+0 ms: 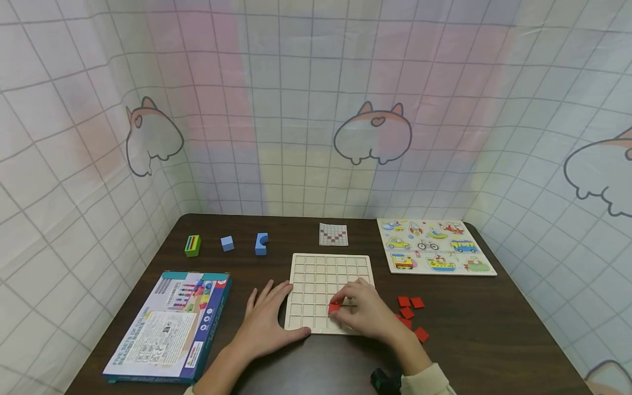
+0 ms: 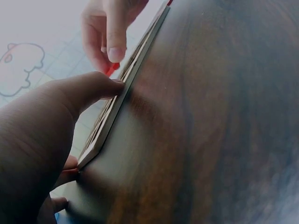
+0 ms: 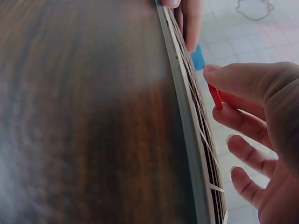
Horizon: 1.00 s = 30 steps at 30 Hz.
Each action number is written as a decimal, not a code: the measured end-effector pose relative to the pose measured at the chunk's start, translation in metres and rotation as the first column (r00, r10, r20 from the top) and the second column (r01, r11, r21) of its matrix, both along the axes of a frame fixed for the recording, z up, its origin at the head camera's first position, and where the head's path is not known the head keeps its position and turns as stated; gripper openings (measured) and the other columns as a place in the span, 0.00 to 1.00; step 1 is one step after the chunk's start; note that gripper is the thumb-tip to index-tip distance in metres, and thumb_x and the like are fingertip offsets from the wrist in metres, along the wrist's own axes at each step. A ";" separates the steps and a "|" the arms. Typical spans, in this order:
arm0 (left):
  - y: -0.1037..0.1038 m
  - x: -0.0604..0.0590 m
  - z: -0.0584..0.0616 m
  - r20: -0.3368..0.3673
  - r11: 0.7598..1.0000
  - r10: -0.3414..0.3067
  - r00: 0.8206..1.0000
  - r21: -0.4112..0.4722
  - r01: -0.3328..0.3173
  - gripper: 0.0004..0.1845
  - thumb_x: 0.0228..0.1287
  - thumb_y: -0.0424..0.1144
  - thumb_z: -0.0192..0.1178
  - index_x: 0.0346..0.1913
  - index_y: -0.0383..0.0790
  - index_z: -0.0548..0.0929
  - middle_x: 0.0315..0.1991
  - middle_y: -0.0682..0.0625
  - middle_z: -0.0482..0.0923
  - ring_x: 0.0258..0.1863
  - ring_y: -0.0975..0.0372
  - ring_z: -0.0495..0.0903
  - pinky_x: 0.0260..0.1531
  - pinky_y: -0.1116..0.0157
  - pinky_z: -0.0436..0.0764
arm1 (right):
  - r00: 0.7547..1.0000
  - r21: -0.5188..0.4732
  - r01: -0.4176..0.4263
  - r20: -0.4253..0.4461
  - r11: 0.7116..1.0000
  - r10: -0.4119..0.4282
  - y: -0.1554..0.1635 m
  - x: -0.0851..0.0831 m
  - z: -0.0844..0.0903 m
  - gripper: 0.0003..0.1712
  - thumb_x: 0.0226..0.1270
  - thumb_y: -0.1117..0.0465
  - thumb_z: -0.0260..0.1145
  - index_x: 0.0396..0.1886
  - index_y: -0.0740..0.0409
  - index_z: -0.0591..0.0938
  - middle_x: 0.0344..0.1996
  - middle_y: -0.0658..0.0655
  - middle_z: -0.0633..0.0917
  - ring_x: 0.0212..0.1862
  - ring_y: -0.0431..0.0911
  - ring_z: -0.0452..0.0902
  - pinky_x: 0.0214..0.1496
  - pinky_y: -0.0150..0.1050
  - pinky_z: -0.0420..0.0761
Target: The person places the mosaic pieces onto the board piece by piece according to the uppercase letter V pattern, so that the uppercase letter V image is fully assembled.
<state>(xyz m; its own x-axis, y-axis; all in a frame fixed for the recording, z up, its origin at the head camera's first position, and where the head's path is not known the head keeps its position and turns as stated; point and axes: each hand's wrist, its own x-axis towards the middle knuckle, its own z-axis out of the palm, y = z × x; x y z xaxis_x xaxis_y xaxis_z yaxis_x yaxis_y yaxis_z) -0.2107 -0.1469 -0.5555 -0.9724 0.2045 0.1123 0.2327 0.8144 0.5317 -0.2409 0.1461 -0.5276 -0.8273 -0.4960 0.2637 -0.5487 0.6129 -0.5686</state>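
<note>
Red tile (image 1: 334, 308) tilts edge-down in right hand (image 1: 367, 312) over grid board (image 1: 329, 274).

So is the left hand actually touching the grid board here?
Touching. In the left wrist view the left hand's thumb tip presses against the near edge of the grid board; the head view shows that hand lying flat at the board's left side.

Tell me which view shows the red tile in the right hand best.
The right wrist view: the red tile is seen edge-on, pinched by the right hand above the grid board. The head view shows it partly covered; the left wrist view shows a sliver.
</note>
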 end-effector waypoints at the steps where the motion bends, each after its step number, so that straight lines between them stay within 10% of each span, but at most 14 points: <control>1: 0.000 0.000 0.000 0.002 1.000 0.000 1.000 -0.001 0.000 0.65 0.49 0.84 0.73 0.85 0.51 0.71 0.85 0.50 0.70 0.90 0.43 0.55 0.86 0.28 0.43 | 1.000 0.006 -0.001 0.003 1.000 0.001 0.000 0.000 0.000 0.12 0.65 0.54 0.85 0.47 0.44 0.94 0.44 0.41 0.92 0.50 0.45 0.78 0.59 0.46 0.77; 30: 0.001 0.000 0.002 -0.002 1.000 -0.003 1.000 -0.011 0.003 0.64 0.50 0.83 0.73 0.85 0.50 0.72 0.85 0.50 0.70 0.90 0.42 0.57 0.85 0.26 0.44 | 0.999 0.047 0.012 0.053 0.999 -0.014 -0.006 -0.004 -0.006 0.11 0.66 0.56 0.84 0.46 0.44 0.95 0.44 0.41 0.90 0.52 0.42 0.77 0.62 0.50 0.75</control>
